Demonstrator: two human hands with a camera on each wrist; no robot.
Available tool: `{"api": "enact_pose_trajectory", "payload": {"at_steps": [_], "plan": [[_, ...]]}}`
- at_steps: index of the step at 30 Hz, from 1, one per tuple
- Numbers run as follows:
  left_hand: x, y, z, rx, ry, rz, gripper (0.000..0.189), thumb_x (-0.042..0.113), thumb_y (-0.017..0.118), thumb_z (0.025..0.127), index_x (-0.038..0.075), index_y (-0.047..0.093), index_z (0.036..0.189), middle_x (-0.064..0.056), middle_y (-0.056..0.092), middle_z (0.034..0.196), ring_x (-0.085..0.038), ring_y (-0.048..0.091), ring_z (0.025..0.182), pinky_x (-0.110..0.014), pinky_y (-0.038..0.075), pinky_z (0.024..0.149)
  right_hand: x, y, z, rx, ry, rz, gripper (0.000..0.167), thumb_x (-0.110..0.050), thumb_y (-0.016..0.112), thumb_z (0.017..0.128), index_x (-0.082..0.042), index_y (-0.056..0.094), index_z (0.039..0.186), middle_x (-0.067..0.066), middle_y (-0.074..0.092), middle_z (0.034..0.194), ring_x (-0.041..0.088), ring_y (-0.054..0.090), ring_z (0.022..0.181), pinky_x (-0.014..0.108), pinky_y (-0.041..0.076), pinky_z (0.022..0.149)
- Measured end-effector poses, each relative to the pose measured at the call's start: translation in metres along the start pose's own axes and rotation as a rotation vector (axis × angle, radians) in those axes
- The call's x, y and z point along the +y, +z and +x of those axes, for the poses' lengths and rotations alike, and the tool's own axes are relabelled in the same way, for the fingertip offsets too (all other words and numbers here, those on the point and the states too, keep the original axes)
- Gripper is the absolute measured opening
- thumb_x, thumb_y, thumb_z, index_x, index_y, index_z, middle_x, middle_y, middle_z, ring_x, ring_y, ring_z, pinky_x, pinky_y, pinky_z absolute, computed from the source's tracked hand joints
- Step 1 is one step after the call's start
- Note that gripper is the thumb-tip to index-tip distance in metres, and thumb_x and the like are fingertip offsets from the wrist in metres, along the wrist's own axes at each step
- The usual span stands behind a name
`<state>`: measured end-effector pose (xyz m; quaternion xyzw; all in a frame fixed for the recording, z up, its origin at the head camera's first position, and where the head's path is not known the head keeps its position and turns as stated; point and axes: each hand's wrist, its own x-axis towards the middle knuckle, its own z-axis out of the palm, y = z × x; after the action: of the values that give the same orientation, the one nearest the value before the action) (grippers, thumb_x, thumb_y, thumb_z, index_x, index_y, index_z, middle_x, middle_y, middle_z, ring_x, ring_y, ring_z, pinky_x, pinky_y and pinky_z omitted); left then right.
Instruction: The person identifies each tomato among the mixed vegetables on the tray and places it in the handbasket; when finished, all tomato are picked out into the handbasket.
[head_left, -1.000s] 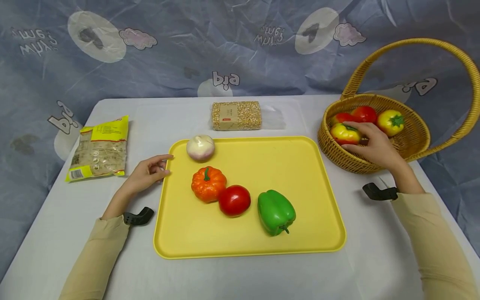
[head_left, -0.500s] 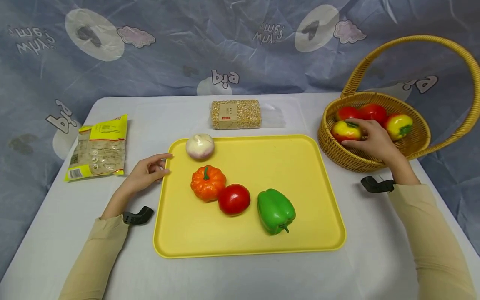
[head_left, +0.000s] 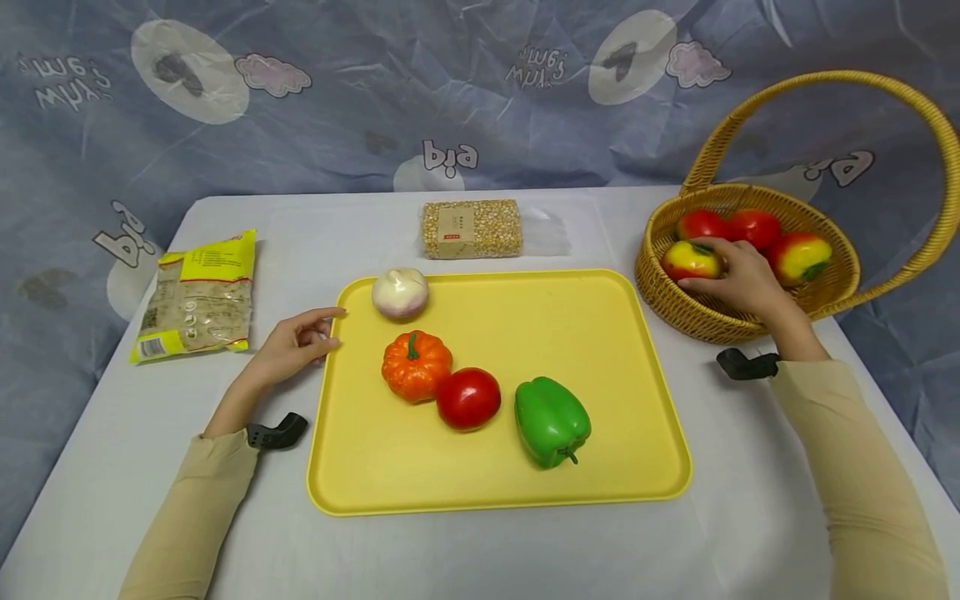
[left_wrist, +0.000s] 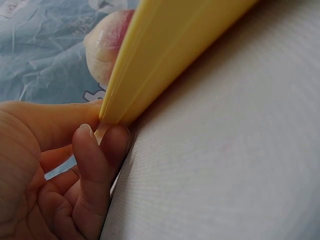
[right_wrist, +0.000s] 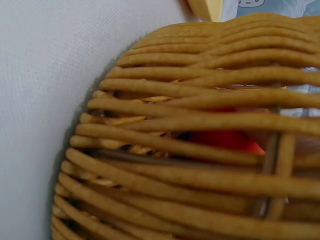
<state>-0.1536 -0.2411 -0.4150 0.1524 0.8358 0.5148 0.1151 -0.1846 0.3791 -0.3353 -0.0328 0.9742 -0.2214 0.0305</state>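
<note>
My left hand [head_left: 296, 343] is at the left rim of the yellow tray [head_left: 600, 358]. In the left wrist view, its thumb lies over the rim, with curled fingers [left_wrist: 90, 165] against the tray's outer side. My right hand [head_left: 738, 275] reaches into the wicker basket [head_left: 675, 312], thumb and fingers around a yellow-and-red fruit with a green top [head_left: 690, 260]. Beside it in the basket are two red fruits [head_left: 755, 227] and another yellow-and-red one [head_left: 802, 257]. Through the weave, the right wrist view shows only a patch of a red fruit [right_wrist: 225, 137].
The tray bears a purple-white onion-like bulb [head_left: 401, 293], an orange pumpkin [head_left: 417, 367], a red tomato-like fruit [head_left: 468, 400] and a green bell pepper [head_left: 552, 422]. Behind it lies a pack of yellow kernels [head_left: 472, 230]. A yellow-topped bag [head_left: 198, 296] lies left. The basket's handle [head_left: 847, 79] arches high.
The fruits behind my right hand have shifted rightward in the basket, and the far yellow-and-red one has rolled over. My right forearm has drawn slightly left. My left hand stays put.
</note>
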Motion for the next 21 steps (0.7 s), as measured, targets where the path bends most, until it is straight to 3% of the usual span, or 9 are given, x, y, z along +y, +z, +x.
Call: {"api": "enact_pose_trajectory", "payload": {"at_steps": [12,21], "plan": [[0.0,0.001,0.0,0.001,0.003,0.002,0.042,0.006,0.059,0.09,-0.002,0.049,0.131,0.0,0.05,0.086,-0.004,0.046,0.054,-0.022,0.045,0.05,0.001,-0.003,-0.002,-0.059,0.047,-0.014,0.087,-0.041,0.07,0.081,-0.005,0.025,0.146,0.036,0.035,0.133,0.051,0.032,0.116,0.067,0.025,0.098],[0.001,0.0,0.0,0.008,0.0,0.007,0.042,0.006,0.059,0.091,-0.001,0.049,0.131,0.0,0.049,0.086,-0.004,0.045,0.053,-0.022,0.045,0.049,-0.009,-0.013,-0.013,-0.066,0.057,0.027,0.087,-0.04,0.066,0.085,-0.007,0.018,0.149,0.035,0.035,0.138,0.051,0.036,0.122,0.068,0.031,0.097]]}}
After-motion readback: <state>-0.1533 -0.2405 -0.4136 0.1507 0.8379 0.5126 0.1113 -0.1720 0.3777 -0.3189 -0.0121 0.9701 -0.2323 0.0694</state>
